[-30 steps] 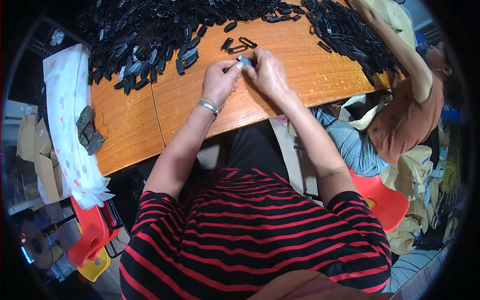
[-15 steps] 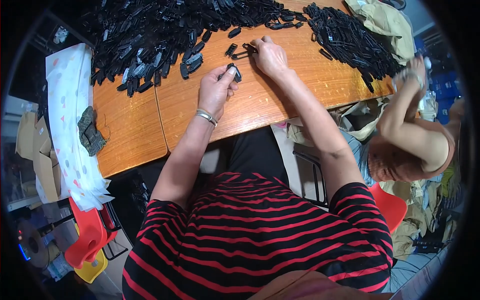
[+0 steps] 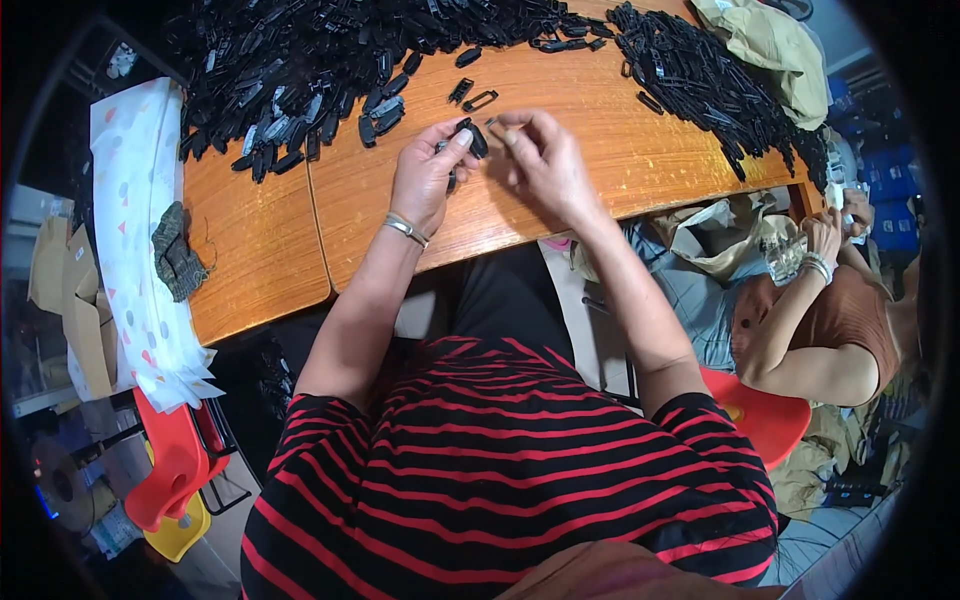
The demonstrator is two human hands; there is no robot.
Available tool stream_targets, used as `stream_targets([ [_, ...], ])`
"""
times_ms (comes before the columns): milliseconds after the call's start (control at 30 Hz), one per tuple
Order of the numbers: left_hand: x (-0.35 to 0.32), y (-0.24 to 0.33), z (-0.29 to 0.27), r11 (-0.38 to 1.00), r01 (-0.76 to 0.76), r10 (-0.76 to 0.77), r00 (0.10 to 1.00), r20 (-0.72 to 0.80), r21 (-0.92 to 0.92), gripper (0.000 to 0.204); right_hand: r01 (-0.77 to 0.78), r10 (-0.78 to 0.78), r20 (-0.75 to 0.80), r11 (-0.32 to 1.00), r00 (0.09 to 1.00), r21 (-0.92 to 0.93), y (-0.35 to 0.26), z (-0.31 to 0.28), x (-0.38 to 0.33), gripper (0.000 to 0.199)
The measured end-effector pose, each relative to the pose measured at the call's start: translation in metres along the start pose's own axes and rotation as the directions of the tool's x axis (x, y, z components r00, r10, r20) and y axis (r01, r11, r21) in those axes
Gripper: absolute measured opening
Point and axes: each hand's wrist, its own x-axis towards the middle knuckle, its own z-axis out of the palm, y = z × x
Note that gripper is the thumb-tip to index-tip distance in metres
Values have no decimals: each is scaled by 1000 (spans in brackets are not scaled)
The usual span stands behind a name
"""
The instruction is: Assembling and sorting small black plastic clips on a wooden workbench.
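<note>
My left hand is closed around a glossy black oval plastic piece, with the thumb pressing on it; another dark bit shows below the fingers. Just to its right, my right hand hovers over the table, thumb and index finger brought together. Something small and dark seems to be at those fingertips, too blurred to name. On the wood beyond the hands lie a slim black open frame, a small black plastic part and a single black oval piece.
A large heap of black plastic pieces covers the far left of the wooden table; a second heap lies far right. White patterned sheeting and a dark knitted cloth are at the left edge. A co-worker sits at right.
My right hand has left the black frame, which now lies free on the table, and has drawn back nearer my left hand. The co-worker's hands have moved down, holding a clear packet.
</note>
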Motion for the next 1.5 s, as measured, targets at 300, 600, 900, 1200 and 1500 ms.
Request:
stream_targets([
  [300,-15,0,1,990,-3,15,996,84,-140,29,416,-501,-48,763,864,-495,16,13,-23,26],
  [600,-22,3,3,998,-52,54,996,77,-29,28,326,-429,-80,783,900,-530,6,11,-20,20],
  [900,-30,10,4,988,-116,111,992,51,97,31,386,-463,-7,749,887,-539,3,13,-19,21],
  [1200,-43,10,12,975,-152,150,988,26,162,28,425,-556,-61,699,829,-575,6,27,-35,27],
  [1500,-57,31,5,992,-74,53,978,202,98,31,307,-317,14,905,948,-293,14,53,-54,43],
])
